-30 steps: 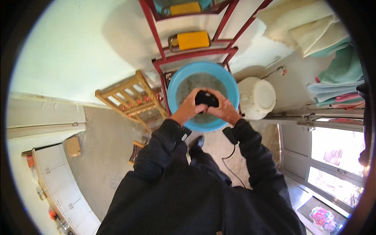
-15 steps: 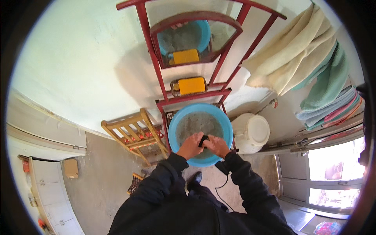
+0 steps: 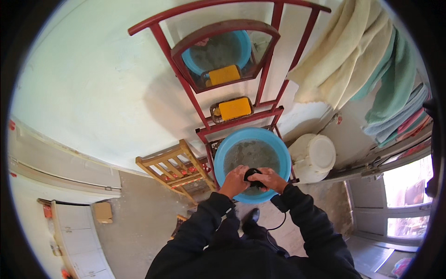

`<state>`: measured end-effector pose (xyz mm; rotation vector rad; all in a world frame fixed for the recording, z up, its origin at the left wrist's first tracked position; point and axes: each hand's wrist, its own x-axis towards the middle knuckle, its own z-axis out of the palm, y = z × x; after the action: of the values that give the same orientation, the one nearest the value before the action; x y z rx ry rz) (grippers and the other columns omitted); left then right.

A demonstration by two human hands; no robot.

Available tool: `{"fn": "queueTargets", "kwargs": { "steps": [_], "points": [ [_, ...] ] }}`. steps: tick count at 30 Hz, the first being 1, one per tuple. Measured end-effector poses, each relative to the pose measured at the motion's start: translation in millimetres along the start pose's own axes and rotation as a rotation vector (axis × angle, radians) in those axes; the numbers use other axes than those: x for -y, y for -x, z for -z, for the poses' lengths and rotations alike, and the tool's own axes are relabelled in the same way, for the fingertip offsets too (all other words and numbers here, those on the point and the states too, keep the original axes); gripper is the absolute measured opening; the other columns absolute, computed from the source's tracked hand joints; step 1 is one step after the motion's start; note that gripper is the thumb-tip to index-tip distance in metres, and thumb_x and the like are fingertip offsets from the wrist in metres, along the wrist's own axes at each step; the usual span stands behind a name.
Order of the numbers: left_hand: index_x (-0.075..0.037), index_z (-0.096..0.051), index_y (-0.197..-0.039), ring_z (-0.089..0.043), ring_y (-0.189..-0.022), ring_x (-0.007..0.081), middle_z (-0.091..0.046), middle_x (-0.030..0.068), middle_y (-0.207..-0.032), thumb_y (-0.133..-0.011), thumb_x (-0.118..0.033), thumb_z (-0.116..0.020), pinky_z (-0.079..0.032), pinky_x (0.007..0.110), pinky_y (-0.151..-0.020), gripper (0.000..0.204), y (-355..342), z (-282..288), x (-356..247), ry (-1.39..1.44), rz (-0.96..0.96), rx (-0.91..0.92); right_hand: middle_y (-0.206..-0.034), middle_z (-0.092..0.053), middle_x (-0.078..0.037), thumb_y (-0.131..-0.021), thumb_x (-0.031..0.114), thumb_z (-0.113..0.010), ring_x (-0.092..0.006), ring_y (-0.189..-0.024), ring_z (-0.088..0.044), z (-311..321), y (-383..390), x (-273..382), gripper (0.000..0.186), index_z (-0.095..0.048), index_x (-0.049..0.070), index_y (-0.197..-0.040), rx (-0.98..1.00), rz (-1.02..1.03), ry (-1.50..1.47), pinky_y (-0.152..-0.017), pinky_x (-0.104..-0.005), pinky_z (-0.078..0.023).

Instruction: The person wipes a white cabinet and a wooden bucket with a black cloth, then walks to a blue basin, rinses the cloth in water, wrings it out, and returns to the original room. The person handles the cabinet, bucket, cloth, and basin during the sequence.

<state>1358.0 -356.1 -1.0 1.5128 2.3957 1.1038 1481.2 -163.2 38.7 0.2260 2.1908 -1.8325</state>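
Observation:
A blue basin (image 3: 285, 160) of murky grey water stands in a dark red washstand (image 3: 205, 122). Over its near side, my left hand (image 3: 235, 181) and my right hand (image 3: 272, 179) are closed together on a small bunched black cloth (image 3: 253, 176). What sort of garment or rag it is does not show. Wet-looking skin shows on the backs of both hands. Behind the basin, a yellow soap box (image 3: 235, 108) lies in a wire dish on the stand, and the mirror (image 3: 260, 46) above reflects basin and box.
A wooden chair (image 3: 173, 165) is left of the stand; a white lidded bucket (image 3: 320, 153) is right of it. Cream and green towels (image 3: 341, 56) hang at upper right. A black cable (image 3: 281, 223) dangles by my right forearm. A cardboard box (image 3: 102, 212) sits on the floor.
More of the black cloth now shows between my hands, which have drawn slightly apart. The whole view has shifted and tilted, so the basin appears further right.

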Motion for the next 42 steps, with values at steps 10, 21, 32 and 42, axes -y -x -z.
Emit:
{"fn": "queueTargets", "kwargs": {
  "steps": [10,21,32,42],
  "points": [
    [0.003,-0.072,-0.109,-0.063,-0.063,0.0124,-0.067,0.0029,-0.074,-0.081,-0.005,-0.079,-0.050,0.032,-0.058,0.030,-15.4,26.4,-21.5,0.754,0.710,0.495,-0.152,-0.055,-0.021,-0.080,0.014,-0.078,-0.0407,-0.131,-0.063,-24.1,33.9,34.6,0.084,-0.049,0.009,-0.158,-0.416,0.508,0.522,-0.105,-0.0445,-0.057],
    [-0.002,-0.072,-0.115,-0.073,-0.101,0.0411,-0.076,0.0229,-0.104,-0.088,-0.016,-0.077,-0.057,0.049,-0.086,0.030,-14.8,-5.4,-1.5,0.220,0.229,0.455,-0.100,-0.063,-0.012,-0.096,0.018,-0.062,-0.0295,-0.098,-0.068,-53.6,9.0,14.0,0.030,-0.064,0.002,-0.121,-0.498,0.195,1.319,-0.084,-0.0435,-0.052],
    [-0.019,-0.077,-0.092,-0.076,-0.075,0.0365,-0.076,0.0124,-0.079,-0.091,-0.029,-0.070,-0.058,0.052,-0.066,0.013,-8.3,-9.3,-26.0,-0.422,0.046,0.253,-0.083,-0.079,-0.013,-0.076,0.036,-0.076,-0.0350,-0.079,-0.078,-42.8,-16.2,-16.1,0.022,-0.080,0.015,-0.081,-0.393,-0.047,1.138,-0.069,-0.0524,-0.059],
    [-0.015,-0.076,-0.081,-0.077,-0.070,0.0326,-0.076,0.0106,-0.074,-0.091,-0.030,-0.068,-0.058,0.048,-0.061,0.020,-17.5,-4.3,-29.6,-0.485,-0.069,0.224,-0.096,-0.080,-0.019,-0.080,0.036,-0.073,-0.0401,-0.092,-0.078,-24.7,-11.0,10.7,0.029,-0.084,0.011,-0.091,-0.238,-0.177,1.006,-0.084,-0.0526,-0.062]
  ]
}}
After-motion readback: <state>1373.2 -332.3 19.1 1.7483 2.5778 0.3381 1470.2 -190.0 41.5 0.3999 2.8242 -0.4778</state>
